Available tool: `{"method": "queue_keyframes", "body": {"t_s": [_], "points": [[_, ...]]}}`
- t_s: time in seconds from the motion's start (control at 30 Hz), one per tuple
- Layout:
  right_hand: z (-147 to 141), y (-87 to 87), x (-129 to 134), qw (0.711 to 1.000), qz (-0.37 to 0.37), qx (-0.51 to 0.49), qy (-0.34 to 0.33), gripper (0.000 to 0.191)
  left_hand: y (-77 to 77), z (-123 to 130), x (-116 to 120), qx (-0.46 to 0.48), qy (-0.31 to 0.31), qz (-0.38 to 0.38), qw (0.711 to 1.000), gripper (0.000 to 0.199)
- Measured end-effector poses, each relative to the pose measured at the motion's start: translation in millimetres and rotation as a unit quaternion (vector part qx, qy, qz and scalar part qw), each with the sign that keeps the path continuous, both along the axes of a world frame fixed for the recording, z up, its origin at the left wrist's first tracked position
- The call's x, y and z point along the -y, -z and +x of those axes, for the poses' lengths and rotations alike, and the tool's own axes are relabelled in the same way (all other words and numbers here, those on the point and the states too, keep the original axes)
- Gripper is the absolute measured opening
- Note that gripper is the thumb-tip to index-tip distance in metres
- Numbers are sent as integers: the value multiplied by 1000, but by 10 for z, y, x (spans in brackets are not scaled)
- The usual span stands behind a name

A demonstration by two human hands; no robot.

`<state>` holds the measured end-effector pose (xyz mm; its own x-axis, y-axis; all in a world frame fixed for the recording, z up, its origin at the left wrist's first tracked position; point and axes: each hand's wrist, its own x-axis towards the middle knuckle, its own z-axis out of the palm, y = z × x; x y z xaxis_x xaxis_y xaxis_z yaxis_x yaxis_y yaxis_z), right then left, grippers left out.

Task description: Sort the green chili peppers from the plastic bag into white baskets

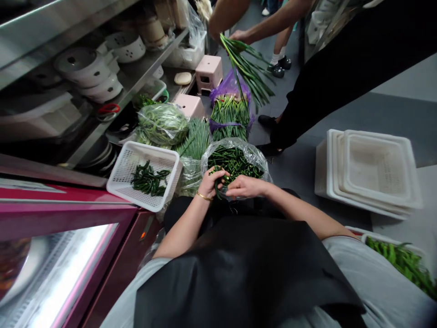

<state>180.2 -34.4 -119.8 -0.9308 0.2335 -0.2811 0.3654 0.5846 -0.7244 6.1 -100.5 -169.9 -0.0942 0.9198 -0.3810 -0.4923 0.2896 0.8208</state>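
In front of my lap stands a clear plastic bag [265, 169], open at the top and full of thin dark green chili peppers [235, 159]. My left hand [212, 183], with a gold bangle at the wrist, is closed around a few green chili peppers [217, 186] at the bag's near edge. Just to the right, my right hand [244, 187] is closed with its fingertips close to those peppers; what it pinches is hidden. Left of the bag, a white perforated basket [118, 182] holds a small heap of dark green chili peppers [148, 178].
Behind the bag lie garlic chives [232, 114] in purple plastic and bagged green beans [163, 123]. A co-worker's hand [241, 36] holds long green stalks [251, 68]. Stacked white bins [375, 168] stand right; shelving [136, 86] and pink stools [209, 68] are left.
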Motion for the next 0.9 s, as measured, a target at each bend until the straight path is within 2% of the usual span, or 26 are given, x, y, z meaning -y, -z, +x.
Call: {"method": "queue_keyframes", "body": {"t_s": [0.03, 0.07, 0.17, 0.23, 0.3, 0.37, 0.43, 0.53, 0.6, 0.67, 0.8, 0.83, 0.9], "points": [[-34, 7, -83, 998, 41, 48, 6, 37, -1, -57, 2, 15, -27, -11, 999, 35], [-84, 35, -178, 991, 100, 84, 40, 37, 2, -119, 5, 24, -54, -21, 998, 37], [-322, 214, -440, 939, 278, 127, 159, 45, 8, -277, 27, 24, -96, -36, 994, 41], [-479, 359, -529, 909, 345, 165, 163, 42, 8, -324, 51, 19, -96, -37, 995, 40], [-530, 474, -541, 907, 356, 193, 118, 36, 14, -331, 77, 19, -79, -36, 996, 38], [-428, 530, -504, 910, 354, 194, 89, 36, 35, -325, 94, 29, -59, -40, 997, 36], [-224, 509, -458, 915, 346, 193, 83, 37, 71, -321, 93, 53, -47, -51, 996, 33], [-31, 374, -423, 915, 342, 187, 108, 42, 121, -304, 63, 103, -42, -77, 991, 24], [-139, 297, -427, 911, 358, 158, 131, 44, 135, -272, 36, 126, -48, -98, 986, 17], [-424, 286, -452, 908, 378, 123, 131, 41, 132, -231, 21, 139, -69, -114, 981, 14], [-975, 403, -519, 919, 373, 121, 47, 34, 121, -183, 37, 153, -99, -115, 977, 18], [-1005, 433, -521, 922, 364, 124, 34, 34, 124, -182, 45, 156, -102, -116, 976, 19], [-887, 469, -483, 932, 343, 112, 38, 36, 137, -185, 54, 167, -104, -125, 972, 22]]}}
